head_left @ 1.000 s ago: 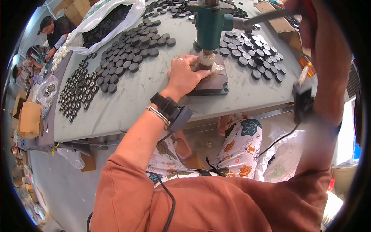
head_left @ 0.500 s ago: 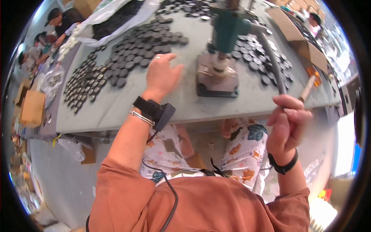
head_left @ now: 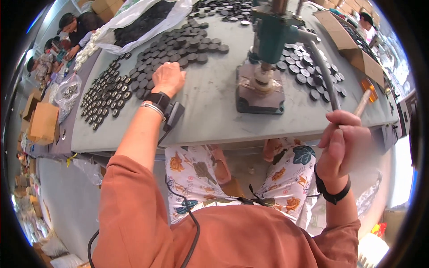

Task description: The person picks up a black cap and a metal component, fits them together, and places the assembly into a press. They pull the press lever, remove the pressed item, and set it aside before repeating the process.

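Note:
My left hand (head_left: 169, 80) is at the near right edge of a spread of flat black round caps (head_left: 156, 60). Its fingers are curled in, and whatever they hold, if anything, is hidden below the hand. On the right, my right hand (head_left: 338, 140) is closed round the end of the long grey lever (head_left: 324, 73) of a green bench press (head_left: 269, 38). A pale round die (head_left: 261, 81) sits on the press base (head_left: 259, 99), under the ram. I cannot tell whether a part lies in it.
Small black rings with shiny centres (head_left: 107, 96) lie at left. Silver-faced discs (head_left: 304, 67) are right of the press, near an orange-headed mallet (head_left: 368, 91). Behind are a white bag of black parts (head_left: 143, 27) and a cardboard box (head_left: 342, 35). Other people work far left and right.
My left hand has moved left from the bare table beside the caps onto their edge, and its fingers have curled in. The right hand stays on the lever. The whole view has shifted slightly.

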A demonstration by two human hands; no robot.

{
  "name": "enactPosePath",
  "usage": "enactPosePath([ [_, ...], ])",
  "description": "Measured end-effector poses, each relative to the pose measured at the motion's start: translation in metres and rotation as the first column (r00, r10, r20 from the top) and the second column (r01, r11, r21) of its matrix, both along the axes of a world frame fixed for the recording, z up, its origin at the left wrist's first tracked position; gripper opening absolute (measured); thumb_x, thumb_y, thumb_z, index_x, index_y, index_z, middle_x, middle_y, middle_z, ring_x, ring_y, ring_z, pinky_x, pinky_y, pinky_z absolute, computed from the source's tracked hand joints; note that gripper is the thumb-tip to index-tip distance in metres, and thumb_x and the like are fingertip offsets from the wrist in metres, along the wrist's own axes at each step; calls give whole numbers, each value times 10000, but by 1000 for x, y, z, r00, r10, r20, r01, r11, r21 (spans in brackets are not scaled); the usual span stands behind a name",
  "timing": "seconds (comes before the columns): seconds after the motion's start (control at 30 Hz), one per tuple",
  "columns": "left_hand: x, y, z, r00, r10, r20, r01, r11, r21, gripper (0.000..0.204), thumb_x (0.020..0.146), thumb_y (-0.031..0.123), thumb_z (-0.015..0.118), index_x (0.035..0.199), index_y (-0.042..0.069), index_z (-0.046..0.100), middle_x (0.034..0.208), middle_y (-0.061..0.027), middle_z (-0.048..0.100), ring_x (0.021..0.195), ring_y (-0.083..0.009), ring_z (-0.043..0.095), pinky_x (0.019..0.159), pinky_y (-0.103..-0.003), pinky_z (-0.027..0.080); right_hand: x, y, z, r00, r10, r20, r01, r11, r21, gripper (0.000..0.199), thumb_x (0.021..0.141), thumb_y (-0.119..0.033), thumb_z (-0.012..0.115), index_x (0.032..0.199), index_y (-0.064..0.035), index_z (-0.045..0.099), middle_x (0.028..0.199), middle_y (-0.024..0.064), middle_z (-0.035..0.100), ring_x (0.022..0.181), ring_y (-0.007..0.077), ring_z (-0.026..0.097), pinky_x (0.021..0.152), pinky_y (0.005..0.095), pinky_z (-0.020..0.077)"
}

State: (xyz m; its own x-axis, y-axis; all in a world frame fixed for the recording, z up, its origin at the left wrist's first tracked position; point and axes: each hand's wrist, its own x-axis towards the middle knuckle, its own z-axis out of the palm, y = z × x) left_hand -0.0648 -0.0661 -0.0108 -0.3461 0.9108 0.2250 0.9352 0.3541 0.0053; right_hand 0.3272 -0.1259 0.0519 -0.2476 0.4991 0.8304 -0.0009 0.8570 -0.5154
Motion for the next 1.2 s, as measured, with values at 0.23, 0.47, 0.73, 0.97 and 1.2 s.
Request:
enactPosePath([
  [0.23,69,-12,11,725,-413,552,231,900,370,491,760,168,733,1165,-21,530,971,-118,632,849,-161,617,758,-280,510,-4,9,79,964,-226,142,233,972,-29,64,914,-86,442,862,-52,456,900,140,601,435,24,341,411,159,260],
  [0.47,152,-5,2,420,-588,691,261,808,529,690,716,87,765,1268,-81,387,933,-101,632,782,-128,603,718,-255,511,-7,25,106,959,-268,90,278,952,-130,241,942,-200,426,864,-8,549,864,91,616,415,25,313,403,166,242],
  [0.73,167,8,6,543,-594,593,282,794,538,787,680,152,791,1291,-94,361,799,-82,656,657,-109,563,640,-231,472,6,41,129,887,-349,301,424,874,-237,278,943,-219,422,835,-13,575,822,73,610,410,25,296,401,174,243],
  [0.97,170,8,1,527,-588,614,239,796,556,853,668,156,803,1317,-106,315,821,-80,659,669,-110,551,662,-229,474,-6,19,113,883,-417,214,465,839,-284,247,943,-210,423,830,-31,550,833,82,615,411,24,300,404,175,247],
  [1.2,149,2,-8,433,-688,583,237,711,662,821,675,131,798,1322,-70,335,992,-97,646,802,-116,575,697,-249,495,0,-8,3,992,-96,78,107,982,-153,135,808,61,456,863,-32,375,920,195,611,556,19,373,519,165,346],
])
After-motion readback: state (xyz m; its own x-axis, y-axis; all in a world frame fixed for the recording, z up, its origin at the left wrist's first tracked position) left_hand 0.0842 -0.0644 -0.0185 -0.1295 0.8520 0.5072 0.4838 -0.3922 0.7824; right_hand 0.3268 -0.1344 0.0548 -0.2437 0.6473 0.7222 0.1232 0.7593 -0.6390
